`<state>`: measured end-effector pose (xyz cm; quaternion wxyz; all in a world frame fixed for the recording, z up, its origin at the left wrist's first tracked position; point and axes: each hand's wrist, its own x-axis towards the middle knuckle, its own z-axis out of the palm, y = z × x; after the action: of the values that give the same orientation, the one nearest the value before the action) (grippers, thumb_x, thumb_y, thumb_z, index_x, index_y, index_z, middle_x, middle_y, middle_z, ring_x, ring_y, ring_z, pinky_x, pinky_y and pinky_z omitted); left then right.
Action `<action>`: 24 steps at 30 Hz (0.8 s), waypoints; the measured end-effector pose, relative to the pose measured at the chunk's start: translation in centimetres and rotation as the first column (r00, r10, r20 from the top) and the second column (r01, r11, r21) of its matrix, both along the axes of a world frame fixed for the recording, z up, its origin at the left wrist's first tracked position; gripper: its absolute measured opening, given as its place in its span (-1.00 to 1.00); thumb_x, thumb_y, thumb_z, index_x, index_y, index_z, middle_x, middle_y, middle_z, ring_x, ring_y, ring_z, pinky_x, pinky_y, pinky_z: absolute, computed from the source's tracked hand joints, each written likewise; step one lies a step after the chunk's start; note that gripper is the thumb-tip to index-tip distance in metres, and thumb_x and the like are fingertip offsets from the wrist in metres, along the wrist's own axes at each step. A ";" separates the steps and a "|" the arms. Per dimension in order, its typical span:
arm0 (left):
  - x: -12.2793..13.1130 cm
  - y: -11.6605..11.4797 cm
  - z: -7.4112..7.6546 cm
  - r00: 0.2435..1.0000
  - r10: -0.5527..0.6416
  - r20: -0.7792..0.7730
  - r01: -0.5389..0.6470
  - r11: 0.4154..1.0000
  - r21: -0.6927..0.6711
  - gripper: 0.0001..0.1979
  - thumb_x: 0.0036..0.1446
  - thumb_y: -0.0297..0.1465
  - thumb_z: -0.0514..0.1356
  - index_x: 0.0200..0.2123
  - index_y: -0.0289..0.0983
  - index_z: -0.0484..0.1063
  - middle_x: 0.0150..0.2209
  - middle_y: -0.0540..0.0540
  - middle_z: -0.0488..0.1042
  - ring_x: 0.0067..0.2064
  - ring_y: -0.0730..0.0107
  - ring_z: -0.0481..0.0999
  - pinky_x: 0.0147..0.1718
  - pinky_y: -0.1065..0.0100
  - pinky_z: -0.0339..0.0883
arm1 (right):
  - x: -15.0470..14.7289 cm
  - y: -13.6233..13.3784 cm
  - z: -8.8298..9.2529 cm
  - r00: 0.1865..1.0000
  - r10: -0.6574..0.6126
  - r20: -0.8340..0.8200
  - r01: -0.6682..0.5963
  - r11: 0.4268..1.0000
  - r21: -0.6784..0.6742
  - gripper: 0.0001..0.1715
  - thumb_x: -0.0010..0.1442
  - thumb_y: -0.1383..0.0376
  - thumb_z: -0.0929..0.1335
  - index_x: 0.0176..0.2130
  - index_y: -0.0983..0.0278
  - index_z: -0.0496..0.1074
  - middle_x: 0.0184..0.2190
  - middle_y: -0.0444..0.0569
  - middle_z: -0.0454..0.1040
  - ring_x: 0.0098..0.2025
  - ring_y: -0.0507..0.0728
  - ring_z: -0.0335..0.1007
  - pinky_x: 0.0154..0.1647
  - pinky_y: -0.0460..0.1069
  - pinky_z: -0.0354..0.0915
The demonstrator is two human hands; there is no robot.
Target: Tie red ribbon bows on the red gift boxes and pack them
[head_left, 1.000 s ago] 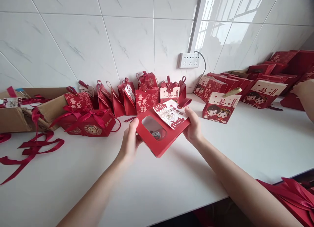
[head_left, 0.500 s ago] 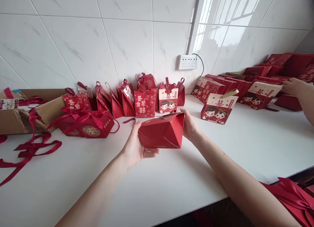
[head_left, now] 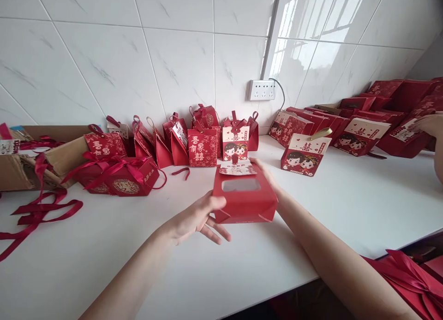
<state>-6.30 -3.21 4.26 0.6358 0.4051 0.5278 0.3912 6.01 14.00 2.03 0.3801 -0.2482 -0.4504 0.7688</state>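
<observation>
A red paper gift box (head_left: pixel 244 198) with a clear window and a white printed flap is held just above the white counter (head_left: pixel 221 260). My right hand (head_left: pixel 268 179) is mostly hidden behind the box and grips its right side. My left hand (head_left: pixel 200 217) touches the box's lower left corner with the thumb, its fingers spread and loose beneath. A row of similar red gift boxes (head_left: pixel 202 145) stands against the tiled wall behind it.
A ribboned red box (head_left: pixel 119 177) and a cardboard carton (head_left: pixel 32 156) lie at the left, with loose red ribbon (head_left: pixel 38 214). More red boxes (head_left: pixel 360 126) are piled at the right, where another person's hand (head_left: pixel 431 126) reaches. A wall socket (head_left: pixel 262 90) sits above.
The box has been turned from its plain underside back to window-side up and brought closer to me. My left hand has let go of its grip and opened.
</observation>
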 end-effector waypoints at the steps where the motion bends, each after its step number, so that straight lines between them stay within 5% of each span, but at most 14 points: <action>1: 0.1 -0.1 -0.1 0.997 -0.014 -0.081 0.015 1.000 0.011 -0.21 0.03 -0.09 0.21 0.26 -0.09 -0.05 0.08 -0.26 0.36 -0.19 0.15 0.58 -0.32 0.23 0.47 | 0.1 -0.1 0.0 0.999 -0.016 0.030 0.016 1.000 -0.011 -0.74 0.10 0.14 0.36 -0.40 0.31 0.46 -0.53 -0.01 0.53 -0.49 0.18 0.46 -0.45 0.05 0.37; 3: 0.2 -0.1 -0.6 0.977 -0.025 -0.212 0.039 0.997 0.064 -0.03 -0.07 -0.27 0.33 0.29 -0.04 -0.20 0.20 -0.26 0.22 0.04 0.08 0.46 -0.17 0.16 0.45 | 0.3 -0.3 0.1 0.993 -0.108 0.043 0.106 0.993 0.052 -0.68 0.08 0.08 0.39 -0.48 0.28 0.41 -0.55 -0.07 0.49 -0.53 0.10 0.38 -0.50 -0.03 0.30; 5: 0.2 0.0 -1.0 0.965 -0.003 -0.263 0.042 0.989 0.143 -0.07 -0.08 -0.34 0.34 0.28 -0.10 -0.13 0.26 -0.24 0.13 0.19 0.09 0.31 0.01 0.13 0.37 | 0.6 -0.8 0.4 0.975 -0.219 -0.019 0.218 0.953 0.211 -0.59 0.04 0.02 0.42 -0.57 0.26 0.33 -0.61 -0.14 0.39 -0.60 0.01 0.24 -0.57 -0.08 0.20; 8: -0.4 0.2 -1.2 0.964 0.036 -0.264 0.025 0.974 0.224 -0.29 -0.03 -0.40 0.28 0.19 -0.17 0.09 0.23 -0.17 0.23 0.23 0.11 0.25 0.13 0.11 0.26 | 0.9 -1.9 1.0 0.953 -0.290 -0.089 0.299 0.852 0.430 -0.46 0.02 -0.05 0.41 -0.63 0.25 0.19 -0.67 -0.22 0.21 -0.63 -0.04 0.06 -0.61 -0.10 0.08; 13: -1.2 0.4 -1.0 0.960 0.044 -0.278 0.030 0.966 0.256 -0.24 -0.08 -0.48 0.30 0.20 -0.16 0.10 0.23 -0.14 0.26 0.22 0.09 0.28 0.18 0.08 0.19 | 1.1 -3.1 1.7 0.936 -0.302 -0.181 0.345 0.683 0.644 -0.44 0.08 -0.03 0.38 -0.65 0.26 0.16 -0.67 -0.23 0.13 -0.60 -0.05 -0.03 -0.58 -0.11 0.05; 24: -0.8 0.1 -1.2 0.942 0.072 -0.328 0.012 0.969 0.247 -0.31 -0.06 -0.39 0.34 0.15 -0.17 0.18 0.20 -0.13 0.31 0.18 0.10 0.33 0.14 0.10 0.25 | 1.4 -3.0 1.6 0.942 -0.291 -0.166 0.330 0.717 0.614 -0.49 0.10 0.01 0.38 -0.66 0.25 0.24 -0.66 -0.20 0.14 -0.58 -0.01 0.01 -0.53 -0.07 0.07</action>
<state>-7.05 -3.08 3.06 0.4757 0.5332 0.5817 0.3886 7.38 10.98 3.62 0.5773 -0.1555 -0.6236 0.5037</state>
